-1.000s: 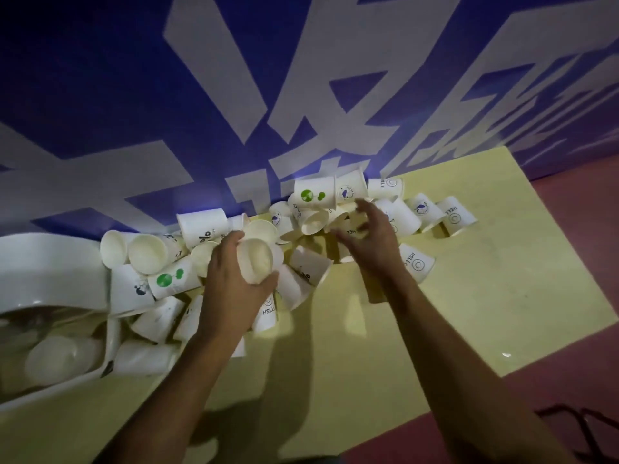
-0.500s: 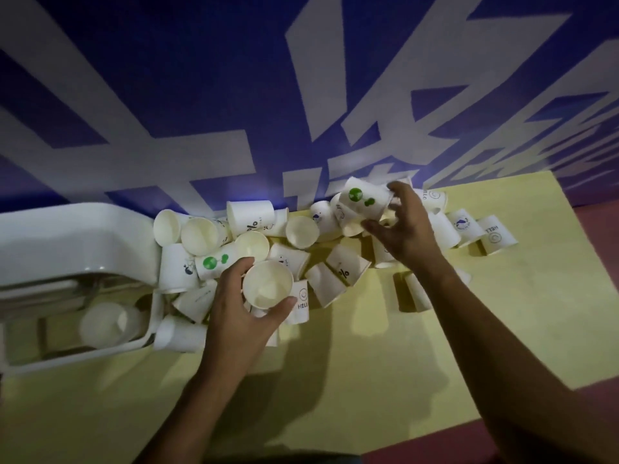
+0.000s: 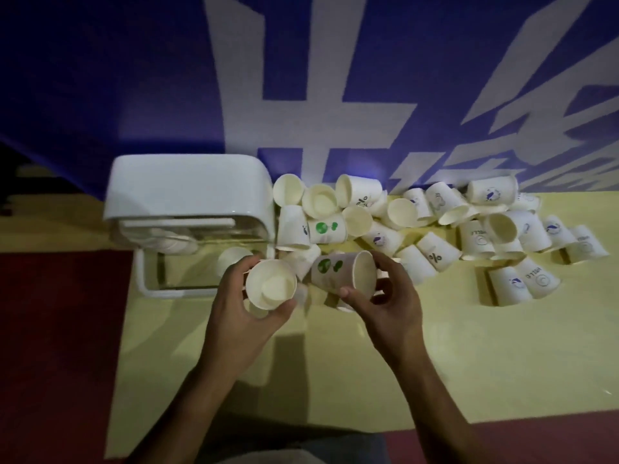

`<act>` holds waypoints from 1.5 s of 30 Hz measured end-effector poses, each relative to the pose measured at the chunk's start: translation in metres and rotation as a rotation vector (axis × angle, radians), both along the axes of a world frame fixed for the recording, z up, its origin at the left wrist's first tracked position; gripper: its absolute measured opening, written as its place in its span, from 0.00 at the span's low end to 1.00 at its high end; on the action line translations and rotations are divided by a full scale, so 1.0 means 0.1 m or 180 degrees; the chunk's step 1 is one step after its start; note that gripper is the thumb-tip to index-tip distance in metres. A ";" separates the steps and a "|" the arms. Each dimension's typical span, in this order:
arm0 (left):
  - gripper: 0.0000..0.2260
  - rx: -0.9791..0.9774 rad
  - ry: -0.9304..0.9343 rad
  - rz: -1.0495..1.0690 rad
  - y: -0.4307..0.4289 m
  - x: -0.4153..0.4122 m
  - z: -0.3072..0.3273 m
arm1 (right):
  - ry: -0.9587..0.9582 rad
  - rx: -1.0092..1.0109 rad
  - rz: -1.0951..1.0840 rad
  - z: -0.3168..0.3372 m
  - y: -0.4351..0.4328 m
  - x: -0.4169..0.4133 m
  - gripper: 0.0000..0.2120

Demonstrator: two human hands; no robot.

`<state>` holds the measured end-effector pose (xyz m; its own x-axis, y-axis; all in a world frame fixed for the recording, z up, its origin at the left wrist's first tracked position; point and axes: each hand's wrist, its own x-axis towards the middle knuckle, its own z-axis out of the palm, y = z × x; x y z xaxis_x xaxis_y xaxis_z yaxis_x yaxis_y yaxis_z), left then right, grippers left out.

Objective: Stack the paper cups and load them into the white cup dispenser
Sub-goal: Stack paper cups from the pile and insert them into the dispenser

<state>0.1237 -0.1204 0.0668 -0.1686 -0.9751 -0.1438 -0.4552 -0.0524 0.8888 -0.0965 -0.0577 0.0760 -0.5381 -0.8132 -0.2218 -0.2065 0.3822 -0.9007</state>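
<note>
My left hand (image 3: 239,316) grips a white paper cup (image 3: 271,284), its open mouth facing me. My right hand (image 3: 388,304) holds a second cup with green dots (image 3: 338,272) on its side, bottom pointing left toward the first cup. The two cups are close but apart. The white cup dispenser (image 3: 187,192) lies on its side at the left of the yellow table (image 3: 469,356), its clear tube holding stacked cups (image 3: 167,244). A pile of loose cups (image 3: 418,222) spreads along the back of the table.
A blue wall with large white lettering (image 3: 301,95) rises right behind the pile. Dark red floor (image 3: 60,346) shows left of the table and along the front right edge. Bare yellow tabletop lies in front of my hands.
My right hand picked the green-dotted cup out of the pile and carried it left, beside the cup in my left hand. My view shifted left, so the dispenser is further into frame.
</note>
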 end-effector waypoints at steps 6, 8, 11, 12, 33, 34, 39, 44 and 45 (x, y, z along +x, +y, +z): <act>0.33 -0.0024 0.0008 0.0010 -0.22 0.85 -0.05 | -0.0198 -0.0029 -0.0072 -0.03 -0.24 0.93 0.35; 0.34 -0.0043 0.0092 0.0024 -0.32 0.99 -0.06 | -0.0248 -0.0049 -0.0181 -0.05 -0.29 1.12 0.37; 0.34 -0.0109 0.0218 0.0013 -0.49 1.03 -0.10 | -0.0258 -0.0102 -0.0294 -0.03 -0.33 1.26 0.38; 0.35 -0.0093 0.0180 -0.0023 -0.54 1.02 -0.12 | -0.0250 -0.0099 -0.0320 -0.02 -0.33 1.29 0.38; 0.37 0.0377 -0.0708 -0.0625 -0.91 0.86 -0.66 | 0.0023 0.0016 -0.0175 -0.06 -0.49 1.38 0.36; 0.38 0.0400 -0.0694 -0.0634 -0.90 0.87 -0.67 | 0.0031 -0.0012 -0.0092 -0.07 -0.53 1.41 0.37; 0.48 0.0526 -0.0679 -0.0785 -0.87 0.96 -0.70 | 0.0297 -0.0218 0.0604 -0.18 -0.76 1.62 0.37; 0.51 0.0774 -0.0439 -0.0822 -0.82 1.05 -0.68 | 0.0647 -0.0128 0.0945 -0.55 -0.92 1.71 0.38; 0.51 0.0796 -0.0397 -0.0846 -0.81 1.06 -0.69 | 0.0718 -0.0044 0.0968 -0.61 -0.95 1.72 0.39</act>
<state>0.2293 -0.2009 -0.0021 -0.3769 -0.8320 -0.4070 -0.5859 -0.1262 0.8005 0.0757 -0.1523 0.0153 -0.3056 -0.9454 -0.1131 -0.5024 0.2610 -0.8243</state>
